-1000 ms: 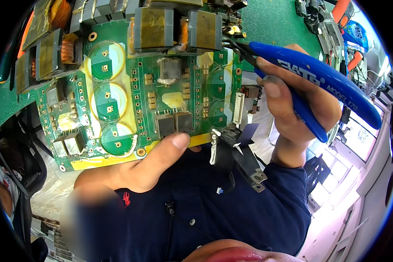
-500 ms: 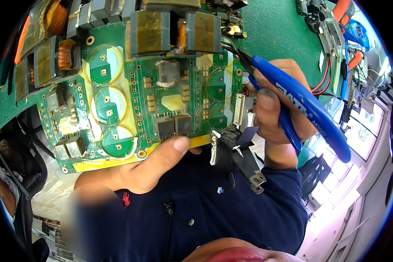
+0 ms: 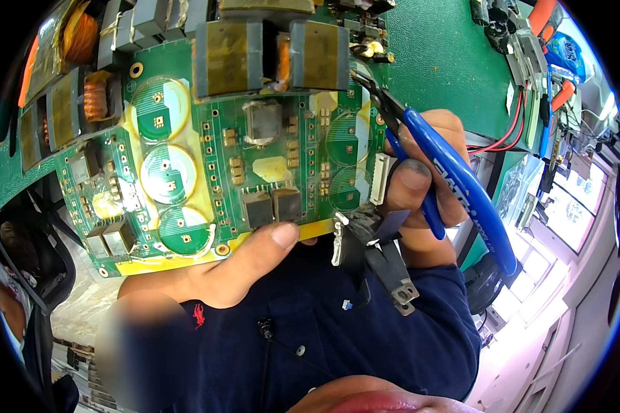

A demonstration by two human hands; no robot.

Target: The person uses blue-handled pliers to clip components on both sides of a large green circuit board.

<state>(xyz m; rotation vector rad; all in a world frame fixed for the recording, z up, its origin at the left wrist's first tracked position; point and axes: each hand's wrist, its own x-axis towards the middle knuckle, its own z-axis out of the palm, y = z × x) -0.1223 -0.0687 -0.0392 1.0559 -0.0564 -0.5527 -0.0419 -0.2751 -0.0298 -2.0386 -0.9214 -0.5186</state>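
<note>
A green circuit board point(image 3: 213, 186) carries rings of yellowish glue, small chips and big wound transformers point(image 3: 231, 55). My left hand point(image 3: 234, 272) grips its near edge, with the thumb on top and most fingers hidden underneath. In my right hand point(image 3: 420, 186) are blue-handled pliers point(image 3: 455, 172), held closed around both handles. Their dark jaws point(image 3: 375, 89) reach the board's right part, beside the right transformer; whether they pinch anything there is hard to make out. A white connector point(image 3: 379, 179) lies near my right thumb. Below it, a black bracket with metal tabs point(image 3: 393, 268) hangs from the board's edge.
Beneath the board's far end is a green work surface point(image 3: 441, 55). Red wires point(image 3: 510, 141), dark parts point(image 3: 496, 27) and a blue packet point(image 3: 565, 55) lie at the far right. A black chair or bag point(image 3: 27, 255) stands at the left.
My right hand has shifted slightly left, and the pliers have turned steeper, their handle ends swinging down and left. The board has moved very slightly; my left hand keeps its hold.
</note>
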